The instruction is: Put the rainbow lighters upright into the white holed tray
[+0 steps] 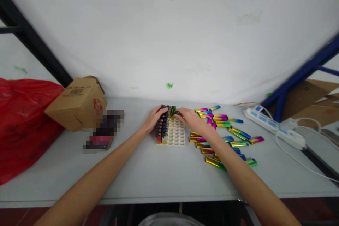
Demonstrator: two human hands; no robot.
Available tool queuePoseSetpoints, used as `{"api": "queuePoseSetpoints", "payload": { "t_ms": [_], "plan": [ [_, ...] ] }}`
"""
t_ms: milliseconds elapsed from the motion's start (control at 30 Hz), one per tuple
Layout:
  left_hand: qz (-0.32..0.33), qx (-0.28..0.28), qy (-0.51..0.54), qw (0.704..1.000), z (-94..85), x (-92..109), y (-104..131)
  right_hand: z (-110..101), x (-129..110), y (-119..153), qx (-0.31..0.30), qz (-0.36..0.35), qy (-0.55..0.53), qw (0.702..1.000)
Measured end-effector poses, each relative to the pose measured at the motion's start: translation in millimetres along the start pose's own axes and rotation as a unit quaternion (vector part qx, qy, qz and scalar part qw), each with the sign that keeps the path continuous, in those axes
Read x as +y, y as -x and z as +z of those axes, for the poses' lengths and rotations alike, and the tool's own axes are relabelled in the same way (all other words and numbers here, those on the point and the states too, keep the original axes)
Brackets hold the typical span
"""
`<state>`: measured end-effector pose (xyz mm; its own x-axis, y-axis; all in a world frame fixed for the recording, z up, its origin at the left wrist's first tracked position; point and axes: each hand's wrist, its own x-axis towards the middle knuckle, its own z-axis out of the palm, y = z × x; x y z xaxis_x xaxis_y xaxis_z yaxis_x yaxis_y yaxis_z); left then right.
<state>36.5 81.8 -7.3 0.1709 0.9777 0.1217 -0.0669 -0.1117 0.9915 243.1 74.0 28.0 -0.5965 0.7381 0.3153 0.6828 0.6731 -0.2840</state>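
A white tray [176, 136] with rows of round-edged pockets lies on the table in front of me. Lighters [161, 127] with black tops stand upright in its left columns, while pockets on the right show bare. My left hand [155, 117] is curled round the back left of the standing lighters, its thumb and fingers against their tops. Over the back of the tray, my right hand [189, 117] pinches a lighter [177, 112] by its dark top; the fingers partly cover its body. Close by, a greenish lighter [173, 110] stands tilted in the back row.
Many shiny multicoloured lighters [215, 162] lie scattered to the right, some under my forearm. Beyond them is a white power strip [275, 127] with cables. At left are a cardboard box [79, 104], a red plastic bag [23, 127] and a blurred-out phone-like object [104, 132]. A wall stands behind.
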Motion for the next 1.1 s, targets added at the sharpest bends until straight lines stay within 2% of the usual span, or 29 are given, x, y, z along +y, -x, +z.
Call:
{"api": "queuePoseSetpoints", "payload": {
  "t_ms": [200,367,467,633,733,800,900,1100],
  "plan": [
    [0.001,0.003,-0.003,1.000,0.6,2,0,-1,-9,-13,-0.046,0.033,0.124,0.991],
    [-0.006,0.006,-0.004,1.000,0.8,3,2,-5,1,1,-0.036,0.038,0.048,0.997],
    [-0.016,0.003,0.000,1.000,0.7,3,2,-29,20,21,0.002,0.046,-0.006,0.999],
    [-0.023,0.005,0.012,1.000,0.9,3,2,-80,54,66,0.076,0.116,-0.004,0.990],
    [-0.026,0.008,0.011,1.000,0.8,3,2,-93,62,92,0.077,0.132,-0.014,0.988],
    [-0.030,0.008,0.011,0.999,0.6,3,2,-90,61,105,0.045,0.116,-0.026,0.992],
    [-0.034,0.006,0.018,0.999,0.3,4,2,-74,55,115,-0.015,0.076,-0.035,0.996],
    [-0.037,0.005,0.030,0.999,-0.3,3,2,-45,55,113,-0.074,0.046,-0.024,0.996]
  ]
}}
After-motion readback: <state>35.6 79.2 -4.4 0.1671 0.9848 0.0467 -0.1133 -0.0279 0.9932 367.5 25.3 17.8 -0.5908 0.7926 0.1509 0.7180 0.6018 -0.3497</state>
